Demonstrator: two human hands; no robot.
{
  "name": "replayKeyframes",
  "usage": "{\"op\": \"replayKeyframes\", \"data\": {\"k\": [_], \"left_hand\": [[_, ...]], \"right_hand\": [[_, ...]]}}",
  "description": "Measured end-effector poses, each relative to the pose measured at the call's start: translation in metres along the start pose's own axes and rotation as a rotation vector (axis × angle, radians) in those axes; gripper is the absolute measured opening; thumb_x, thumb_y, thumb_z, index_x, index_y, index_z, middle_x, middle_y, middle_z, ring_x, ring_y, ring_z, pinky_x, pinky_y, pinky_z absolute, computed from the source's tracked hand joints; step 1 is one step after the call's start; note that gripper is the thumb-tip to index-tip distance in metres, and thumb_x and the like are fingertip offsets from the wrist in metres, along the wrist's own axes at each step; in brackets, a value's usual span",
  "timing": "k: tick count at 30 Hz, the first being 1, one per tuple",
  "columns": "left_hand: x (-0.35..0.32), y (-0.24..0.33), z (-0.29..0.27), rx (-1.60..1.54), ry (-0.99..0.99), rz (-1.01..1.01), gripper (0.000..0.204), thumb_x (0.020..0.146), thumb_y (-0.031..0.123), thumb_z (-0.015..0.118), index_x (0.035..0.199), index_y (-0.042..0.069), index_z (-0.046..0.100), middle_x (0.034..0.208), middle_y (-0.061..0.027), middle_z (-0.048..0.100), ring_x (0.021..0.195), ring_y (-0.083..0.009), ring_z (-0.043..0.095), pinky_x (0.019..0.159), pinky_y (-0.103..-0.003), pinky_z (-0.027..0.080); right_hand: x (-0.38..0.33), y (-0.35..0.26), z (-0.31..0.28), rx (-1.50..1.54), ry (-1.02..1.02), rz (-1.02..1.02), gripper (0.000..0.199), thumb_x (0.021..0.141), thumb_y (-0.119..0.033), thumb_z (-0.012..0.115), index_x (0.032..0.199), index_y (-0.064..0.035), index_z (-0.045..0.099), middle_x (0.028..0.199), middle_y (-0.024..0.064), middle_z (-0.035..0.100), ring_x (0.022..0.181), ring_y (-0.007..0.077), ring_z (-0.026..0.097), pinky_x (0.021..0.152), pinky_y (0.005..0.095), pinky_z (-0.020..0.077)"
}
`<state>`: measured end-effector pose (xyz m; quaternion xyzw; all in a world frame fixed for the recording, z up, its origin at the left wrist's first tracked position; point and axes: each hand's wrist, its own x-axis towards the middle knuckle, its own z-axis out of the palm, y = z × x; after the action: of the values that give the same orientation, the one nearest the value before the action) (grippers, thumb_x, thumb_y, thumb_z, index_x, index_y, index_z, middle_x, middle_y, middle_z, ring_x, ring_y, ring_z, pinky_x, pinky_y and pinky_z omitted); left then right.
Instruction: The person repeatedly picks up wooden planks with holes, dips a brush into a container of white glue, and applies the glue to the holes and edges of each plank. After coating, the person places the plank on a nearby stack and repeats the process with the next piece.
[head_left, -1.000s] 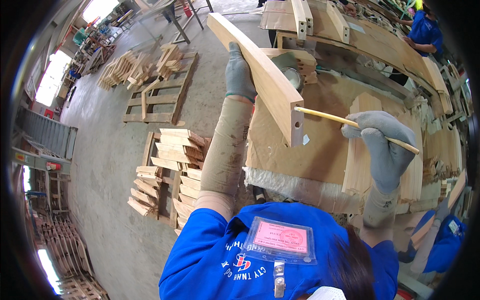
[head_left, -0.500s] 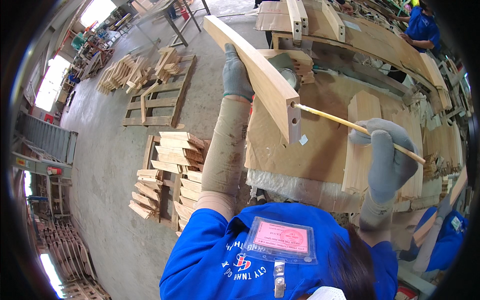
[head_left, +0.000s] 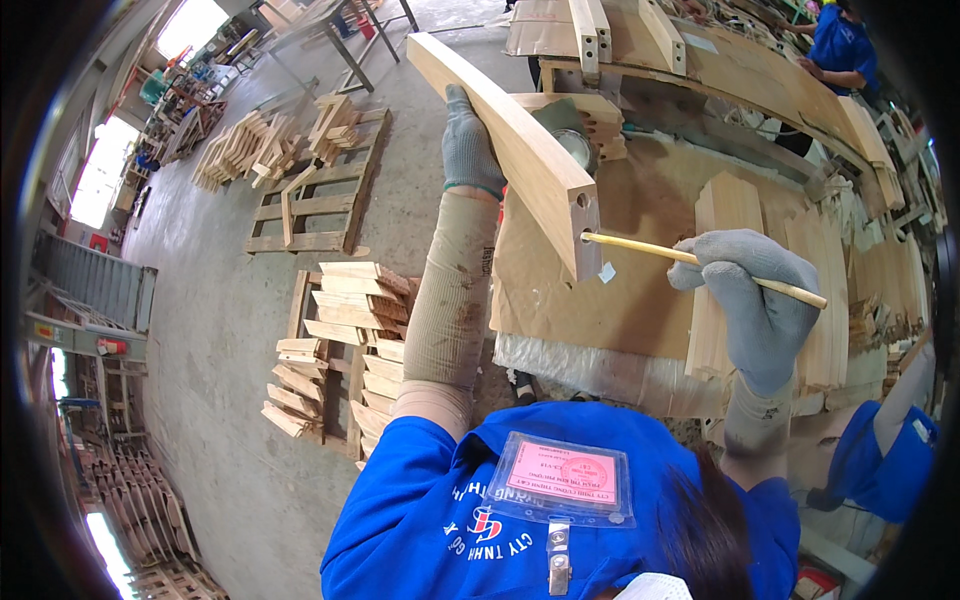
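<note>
Stick tip seemingly in plank hole.

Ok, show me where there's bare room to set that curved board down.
Bare cardboard lies below the stick, between the curved board in the left hand and the slats by the right hand. The concrete floor left of the pallet is open too. The bench's right end, with stacked slats, is crowded.
</note>
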<state>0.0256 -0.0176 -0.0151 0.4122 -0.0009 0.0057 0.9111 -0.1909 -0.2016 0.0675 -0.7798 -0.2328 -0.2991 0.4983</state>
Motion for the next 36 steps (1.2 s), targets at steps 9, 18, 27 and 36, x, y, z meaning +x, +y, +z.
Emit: {"op": "replayKeyframes", "data": {"k": [9, 18, 27, 36], "left_hand": [[-0.003, 0.003, 0.001, 0.02, 0.047, 0.02, 0.053, 0.089, 0.052, 0.045, 0.104, 0.001, 0.049, 0.084, -0.011, 0.058, 0.07, -0.0207, 0.061, 0.061, -0.034, 0.053], [-0.001, 0.001, -0.001, 0.04, 0.07, 0.026, 0.053, 0.089, 0.052, 0.044, 0.105, 0.001, 0.049, 0.086, -0.0118, 0.059, 0.07, -0.022, 0.061, 0.062, -0.035, 0.054], [0.007, -0.007, 0.001, -0.039, 0.019, -0.001, 0.05, 0.09, 0.051, 0.042, 0.104, 0.004, 0.05, 0.089, -0.0127, 0.059, 0.074, -0.0223, 0.062, 0.065, -0.034, 0.055], [0.035, -0.028, -0.016, -0.848, -0.436, -0.507, 0.041, 0.09, 0.04, 0.048, 0.104, 0.002, 0.046, 0.078, -0.0064, 0.05, 0.067, -0.0154, 0.054, 0.058, -0.028, 0.046]], "right_hand": [[-0.007, -0.01, 0.001, -0.026, 0.005, 0.065, 0.008, 0.076, -0.002, 0.065, 0.082, 0.0031, 0.061, 0.073, 0.0124, 0.064, 0.059, 0.0179, 0.061, 0.052, 0.0243, 0.0475], [-0.013, -0.01, 0.003, -0.054, 0.088, 0.063, 0.006, 0.08, 0.0, 0.061, 0.083, 0.0051, 0.061, 0.07, 0.0127, 0.063, 0.058, 0.0153, 0.061, 0.051, 0.0238, 0.0471], [-0.016, -0.015, 0.002, -0.005, 0.238, 0.135, 0.007, 0.083, -0.001, 0.056, 0.082, 0.0058, 0.059, 0.067, 0.0134, 0.062, 0.057, 0.0161, 0.06, 0.055, 0.0259, 0.049], [-0.026, 0.001, -0.029, 0.21, 0.517, 0.123, 0.023, 0.092, -0.012, 0.044, 0.105, 0.0036, 0.053, 0.075, 0.0182, 0.064, 0.053, 0.0179, 0.059, 0.053, 0.028, 0.0491]]}}
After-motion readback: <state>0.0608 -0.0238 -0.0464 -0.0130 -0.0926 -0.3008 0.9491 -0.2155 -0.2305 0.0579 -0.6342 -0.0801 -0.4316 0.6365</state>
